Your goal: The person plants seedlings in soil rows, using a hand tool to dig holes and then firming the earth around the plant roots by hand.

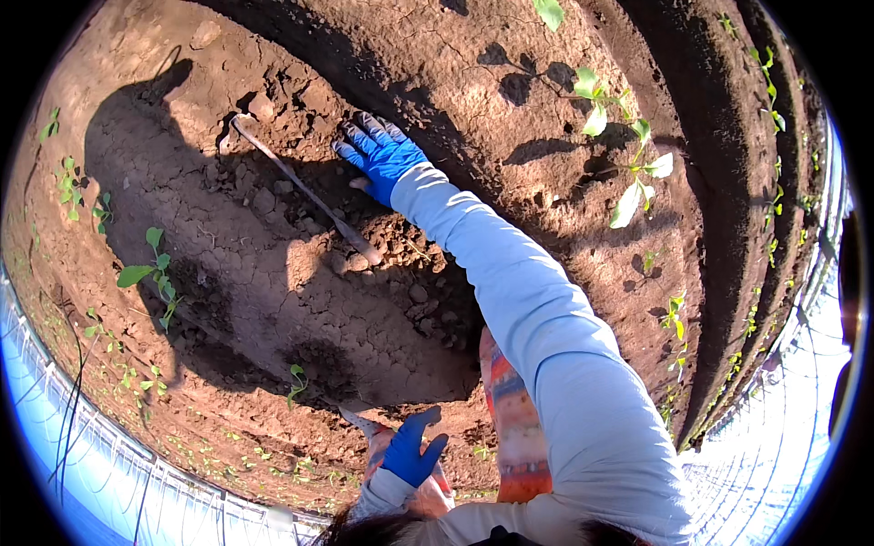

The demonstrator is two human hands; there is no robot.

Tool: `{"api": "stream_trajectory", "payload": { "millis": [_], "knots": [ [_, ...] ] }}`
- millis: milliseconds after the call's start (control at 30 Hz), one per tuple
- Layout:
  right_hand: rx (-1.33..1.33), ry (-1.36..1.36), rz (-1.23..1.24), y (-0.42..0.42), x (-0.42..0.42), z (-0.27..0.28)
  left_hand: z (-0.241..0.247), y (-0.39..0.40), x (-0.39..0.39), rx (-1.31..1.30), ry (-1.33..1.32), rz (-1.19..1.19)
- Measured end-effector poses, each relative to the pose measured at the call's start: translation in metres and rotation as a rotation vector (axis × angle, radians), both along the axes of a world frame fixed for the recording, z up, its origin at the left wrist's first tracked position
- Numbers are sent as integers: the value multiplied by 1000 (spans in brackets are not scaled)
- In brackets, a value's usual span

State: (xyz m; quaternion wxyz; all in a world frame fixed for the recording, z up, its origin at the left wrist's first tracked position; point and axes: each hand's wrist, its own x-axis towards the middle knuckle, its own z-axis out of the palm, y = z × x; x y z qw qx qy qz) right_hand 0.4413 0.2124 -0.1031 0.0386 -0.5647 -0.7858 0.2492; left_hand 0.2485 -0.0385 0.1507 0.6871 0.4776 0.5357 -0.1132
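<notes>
My right hand, in a blue glove with soil-dusted fingertips, reaches far forward, palm down over the loose soil beside a furrow. Its fingers are spread a little, and nothing shows in its grip. Just left of it, a slim hand tool with a long handle lies across the crumbled earth. The tool's far end looks pale and rests among clods. My left hand, also gloved in blue, hangs near my patterned trouser leg. Its thumb and forefinger stand apart, and nothing can be seen between them.
Leafy seedlings grow on the raised bed to the right. On the left stands another seedling, with a smaller one near my feet. Dark furrows run between rows. Greenhouse sheeting curves along the edge.
</notes>
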Motion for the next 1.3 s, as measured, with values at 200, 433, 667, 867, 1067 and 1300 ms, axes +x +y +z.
{"api": "stream_trajectory", "payload": {
  "millis": [200, 433, 667, 867, 1067, 1300],
  "knots": [
    [-188, -88, -59, -106, 11, -8, 8, 27, 13, 54, 17, -120],
    [-327, 420, -571, -94, 8, 8, -11, 95, 58, 224, -45, -267],
    [-351, 1390, -1161, -83, 47, 46, -39, 175, 178, 523, -249, -54],
    [-283, 1711, -1181, -128, 99, 109, -34, 182, 251, 702, -329, -35],
    [-182, 1583, -1367, -279, 165, 158, -12, 123, 296, 728, -548, -340],
    [-80, 1884, -2252, -458, 167, 197, -43, -37, 397, -280, -403, -559]
  ]
}}
